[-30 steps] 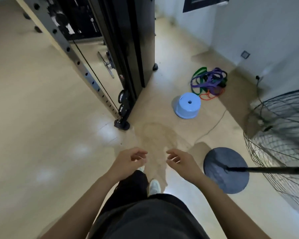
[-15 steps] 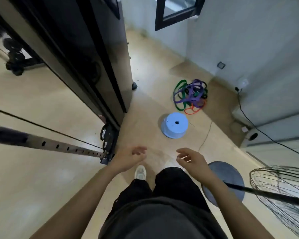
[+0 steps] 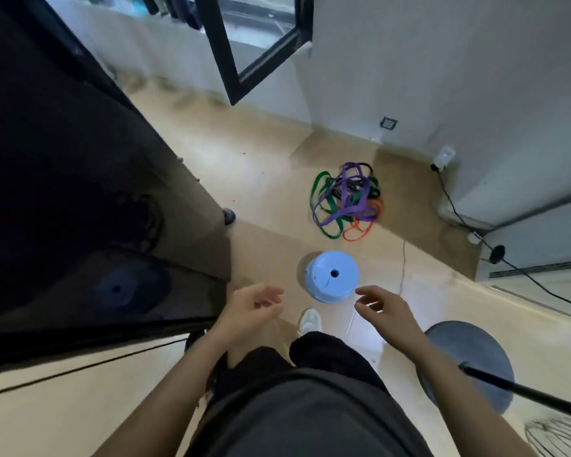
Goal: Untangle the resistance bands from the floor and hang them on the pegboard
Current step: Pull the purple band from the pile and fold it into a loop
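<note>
Resistance bands, tangled purple, green, orange, black heap on floor, left hand, right hand, grip slack and empty

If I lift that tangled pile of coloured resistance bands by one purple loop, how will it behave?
Probably floppy: the tangled pile of purple, green, orange and black rubber resistance bands lies in slack, flat loops. Likely the others drag up too, since purple strands weave through them. Thin strips suggest it is light.

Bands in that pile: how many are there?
4 by colour, tangled together: green left, purple middle, black far side, orange nearest. More may be hidden.
</note>
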Motion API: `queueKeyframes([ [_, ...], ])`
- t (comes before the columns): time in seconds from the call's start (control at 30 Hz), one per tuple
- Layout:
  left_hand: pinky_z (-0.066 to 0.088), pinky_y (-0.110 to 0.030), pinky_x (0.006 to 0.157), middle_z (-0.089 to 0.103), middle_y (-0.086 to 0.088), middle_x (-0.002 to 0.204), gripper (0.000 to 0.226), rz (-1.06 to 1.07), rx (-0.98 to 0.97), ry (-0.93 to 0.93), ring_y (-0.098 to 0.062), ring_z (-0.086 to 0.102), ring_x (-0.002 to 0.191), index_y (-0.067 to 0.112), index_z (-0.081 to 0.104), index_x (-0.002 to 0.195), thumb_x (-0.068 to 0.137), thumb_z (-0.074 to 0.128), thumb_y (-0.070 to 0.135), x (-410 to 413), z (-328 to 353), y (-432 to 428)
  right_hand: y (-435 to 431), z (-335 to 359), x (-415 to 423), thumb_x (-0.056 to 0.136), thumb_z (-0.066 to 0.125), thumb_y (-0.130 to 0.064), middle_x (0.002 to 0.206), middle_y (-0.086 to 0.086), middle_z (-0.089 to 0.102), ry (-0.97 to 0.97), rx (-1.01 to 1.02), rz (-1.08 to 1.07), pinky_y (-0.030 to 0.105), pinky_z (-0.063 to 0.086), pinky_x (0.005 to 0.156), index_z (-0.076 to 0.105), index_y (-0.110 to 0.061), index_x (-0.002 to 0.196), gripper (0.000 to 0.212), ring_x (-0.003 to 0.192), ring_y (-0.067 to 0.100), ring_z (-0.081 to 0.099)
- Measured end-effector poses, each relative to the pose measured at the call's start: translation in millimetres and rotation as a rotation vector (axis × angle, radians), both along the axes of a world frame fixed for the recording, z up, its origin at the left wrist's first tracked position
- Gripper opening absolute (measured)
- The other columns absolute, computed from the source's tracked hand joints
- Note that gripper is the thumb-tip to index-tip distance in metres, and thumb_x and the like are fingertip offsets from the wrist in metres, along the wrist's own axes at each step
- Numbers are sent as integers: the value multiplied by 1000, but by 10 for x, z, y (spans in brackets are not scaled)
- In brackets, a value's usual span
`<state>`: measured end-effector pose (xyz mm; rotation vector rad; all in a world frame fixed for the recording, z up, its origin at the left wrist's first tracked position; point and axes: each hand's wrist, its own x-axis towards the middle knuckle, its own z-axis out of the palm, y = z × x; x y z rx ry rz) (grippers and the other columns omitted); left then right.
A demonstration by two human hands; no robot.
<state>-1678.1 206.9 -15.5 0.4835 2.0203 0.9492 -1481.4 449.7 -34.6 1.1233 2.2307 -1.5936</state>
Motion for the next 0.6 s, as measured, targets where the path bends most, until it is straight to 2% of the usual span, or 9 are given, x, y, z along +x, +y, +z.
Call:
queueKeyframes([
  [0.17,56,-41,95,76,2,98,24,-48,0,9,-18,71,97,22,74,111,88,75,14,-681,20,716,602,57,-657,91,67,-29,96,-15,70,16,-3,-66,17,46,70,66,-38,110,21,82,-6,63],
  [0.3,57,-34,93,77,7,91,26,-85,7,-29,-12,72,94,33,73,104,88,75,12,-1295,-111,1238,1083,41,-1071,90,68,-28,94,-15,71,2,5,-149,16,45,69,66,-37,109,21,81,-6,63],
  [0.43,58,-34,93,77,11,94,27,-174,-1,-68,-11,72,94,37,73,106,87,76,18,-1909,-344,1763,1555,44,-1409,92,67,-27,96,-11,70,-48,33,-231,13,44,67,66,-30,113,22,81,0,64],
  [0.5,57,-34,94,76,13,95,25,-257,4,-102,-9,71,93,39,72,105,86,75,22,-2224,-436,2103,1847,83,-1593,92,68,-25,96,-9,70,-65,50,-307,15,45,69,68,-26,115,23,82,4,65],
  [0.6,58,-35,93,76,13,93,23,-393,-12,-128,-5,71,90,36,72,105,86,75,22,-2597,-482,2647,2246,252,-1846,92,69,-22,94,-8,71,-89,66,-396,8,45,64,69,-25,113,21,77,0,64],
])
